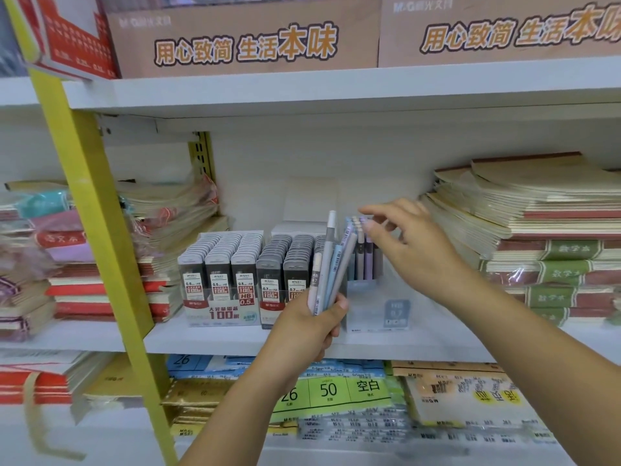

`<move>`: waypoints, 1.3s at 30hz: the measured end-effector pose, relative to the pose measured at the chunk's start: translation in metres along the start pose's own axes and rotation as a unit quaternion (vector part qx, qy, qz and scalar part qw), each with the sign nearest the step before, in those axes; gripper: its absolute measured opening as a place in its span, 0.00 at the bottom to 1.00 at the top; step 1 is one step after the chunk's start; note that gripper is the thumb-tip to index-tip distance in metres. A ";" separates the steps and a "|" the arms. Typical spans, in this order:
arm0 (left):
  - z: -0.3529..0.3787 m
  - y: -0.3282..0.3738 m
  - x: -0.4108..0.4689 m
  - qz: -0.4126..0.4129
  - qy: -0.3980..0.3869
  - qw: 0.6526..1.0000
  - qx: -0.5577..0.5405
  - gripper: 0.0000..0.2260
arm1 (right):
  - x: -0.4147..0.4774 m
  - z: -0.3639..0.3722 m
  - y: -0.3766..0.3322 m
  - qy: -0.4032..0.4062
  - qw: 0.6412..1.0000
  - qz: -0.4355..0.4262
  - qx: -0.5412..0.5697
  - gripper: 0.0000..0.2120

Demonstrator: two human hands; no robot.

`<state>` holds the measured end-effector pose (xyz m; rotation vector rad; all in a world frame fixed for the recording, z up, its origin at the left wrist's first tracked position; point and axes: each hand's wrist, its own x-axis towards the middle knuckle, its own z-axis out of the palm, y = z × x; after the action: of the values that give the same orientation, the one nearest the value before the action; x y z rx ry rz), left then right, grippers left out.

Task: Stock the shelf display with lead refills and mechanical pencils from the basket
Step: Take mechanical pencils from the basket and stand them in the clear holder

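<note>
Left hand (312, 327) tight around upright pencils (331, 264), right hand (413, 243) loosely spread above the pencil display (369, 307).

Refill packs (220, 264) "0.5 HB", seemingly "100"

Interior of a stationery shop, facing a stocked sales rack. White shelf boards (235, 334) behind a yellow upright (90, 210) carry goods in quantity. Rows of identical lead refills (221, 264) stand in a printed display tray (221, 312) marked 0.5 and 0.7 HB, mechanical pencils (364, 257) stand in a clear display box (376, 311), and stacks of film-wrapped notebooks (537, 223) lie at both sides. Printed brand cartons (245, 38) bearing a Chinese slogan line the upper board, and the board below holds paper packs (329, 390) labelled 26 and 50.
</note>
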<state>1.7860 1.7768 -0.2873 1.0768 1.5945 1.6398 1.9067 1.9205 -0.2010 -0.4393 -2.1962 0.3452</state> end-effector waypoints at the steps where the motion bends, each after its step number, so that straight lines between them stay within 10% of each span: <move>1: 0.001 0.000 0.000 0.002 -0.005 1.000 0.014 0.04 | -0.001 0.001 -0.008 -0.030 0.998 0.014 0.056 0.21; 5: 0.006 -0.001 -0.002 0.000 -0.017 0.999 0.045 0.05 | -0.002 0.005 -0.020 -0.072 0.980 0.049 0.179 0.13; 12: -0.009 -0.007 -0.007 -0.006 0.027 0.999 -0.028 0.08 | -0.005 -0.020 -0.001 0.111 0.871 0.118 0.464 0.08; 18: -0.008 -0.010 -0.007 -0.011 0.051 0.995 -0.086 0.16 | 0.003 -0.023 0.029 0.073 0.992 0.045 0.090 0.10; 21: -0.007 -0.010 -0.006 -0.008 0.052 0.994 -0.094 0.13 | 0.006 -0.012 0.036 -0.006 0.997 0.015 -0.069 0.07; 39: -0.003 -0.013 -0.002 -0.001 0.048 0.995 -0.088 0.11 | 0.017 0.008 0.054 0.036 0.986 -0.007 -0.161 0.10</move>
<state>1.7831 1.7754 -0.3004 0.9179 1.4777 1.8180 1.9006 1.9755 -0.2151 -0.6013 -2.1881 -0.0366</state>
